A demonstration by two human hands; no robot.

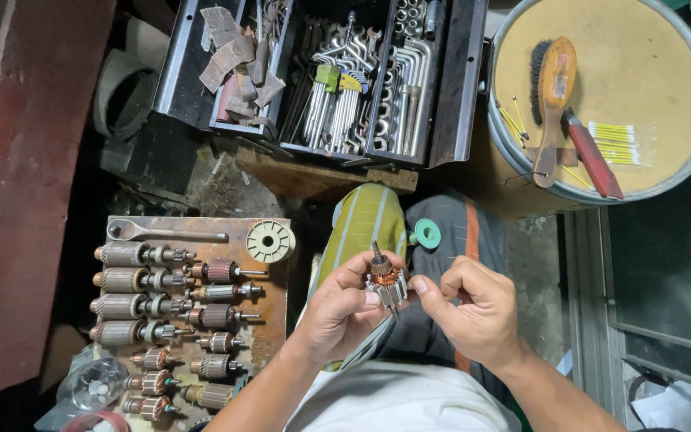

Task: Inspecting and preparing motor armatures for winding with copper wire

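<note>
Armature (pixel 385 282) pinched upright btwn both hands: left hand (pixel 337 308) closed round its core to steady it, right hand (pixel 473 308) fingertips gripping the side, w/ spare rotors (pixel 133 280) lined up nearby.

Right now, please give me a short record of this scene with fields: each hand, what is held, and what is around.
left hand: holds a small armature by its lower end
right hand: fingertips pinch the armature's right side
armature: upright, shaft up, copper winding visible
left side: board with rows of armatures, a wrench and a pale spool
top: open toolbox with hex keys and sandpaper scraps
top right: round drum lid with a brush, cotton swabs and a red-handled tool
</note>
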